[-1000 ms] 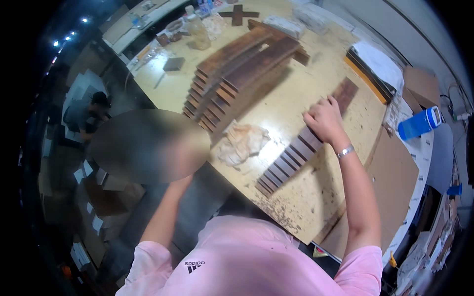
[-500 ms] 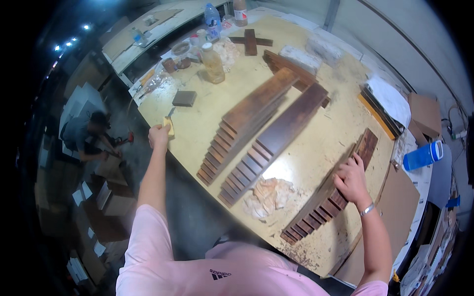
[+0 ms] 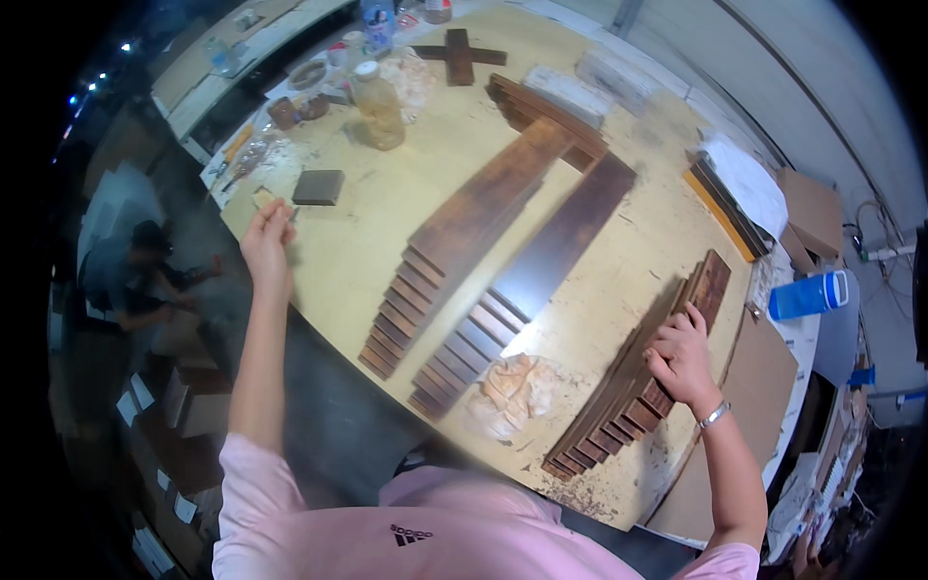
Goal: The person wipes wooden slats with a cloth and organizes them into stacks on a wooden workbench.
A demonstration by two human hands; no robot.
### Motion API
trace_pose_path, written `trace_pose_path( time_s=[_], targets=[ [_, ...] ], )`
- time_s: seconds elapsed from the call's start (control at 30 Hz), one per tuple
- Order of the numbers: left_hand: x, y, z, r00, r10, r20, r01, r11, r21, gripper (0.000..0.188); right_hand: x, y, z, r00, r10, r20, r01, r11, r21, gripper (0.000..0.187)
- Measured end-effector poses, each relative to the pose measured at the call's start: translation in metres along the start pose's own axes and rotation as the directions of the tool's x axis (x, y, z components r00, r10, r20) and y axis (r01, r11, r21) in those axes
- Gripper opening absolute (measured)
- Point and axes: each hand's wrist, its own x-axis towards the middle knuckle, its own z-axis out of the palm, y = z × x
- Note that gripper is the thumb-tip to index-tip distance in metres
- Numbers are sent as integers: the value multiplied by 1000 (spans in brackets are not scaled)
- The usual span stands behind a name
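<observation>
My left hand [image 3: 268, 237] is closed at the table's left edge. Its fingers pinch a small pale-yellow piece [image 3: 263, 197], mostly covered and blurred, so its kind is unclear. Beyond it lies a flat grey-brown block [image 3: 318, 188]. On the right, my right hand [image 3: 681, 358] is wrapped around the upper edge of a stack of dark-stained wooden boards [image 3: 619, 421], whose near ends are stepped. Two more stepped stacks, a reddish-brown one [image 3: 493, 193] and a darker one [image 3: 565, 237], lie side by side in the middle.
A crumpled stained cloth [image 3: 517, 391] lies near the table's front edge. A jar of yellowish liquid [image 3: 377, 106], bottles and cups stand at the back left. On the right are a blue-and-clear bottle [image 3: 808, 296] and cardboard [image 3: 744, 406]. Another person [image 3: 135, 275] crouches at left beyond the table.
My left hand has moved left and farther away with the yellow piece, toward the grey-brown block. My right hand keeps its grip on the board stack. The whole view has shifted slightly.
</observation>
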Motion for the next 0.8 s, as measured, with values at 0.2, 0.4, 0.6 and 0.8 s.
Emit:
trace_pose_path(
  time_s=[0.2,0.4,0.6,0.8],
  targets=[
    [-244,58,68,181,206,962,-684,729,-27,52,-3,4,1,1000,-26,-15,26,1000,-4,25],
    [-312,12,120,249,-113,962,-857,436,273,76,-6,7,0,998,-19,53,23,998,-64,25],
    [-329,-17,101,456,34,889,-748,555,363,46,-8,14,8,994,-113,-8,113,993,-32,31],
    [-351,83,166,459,458,761,-781,617,100,43,-14,15,10,996,-89,8,90,995,-46,39]
  ],
)
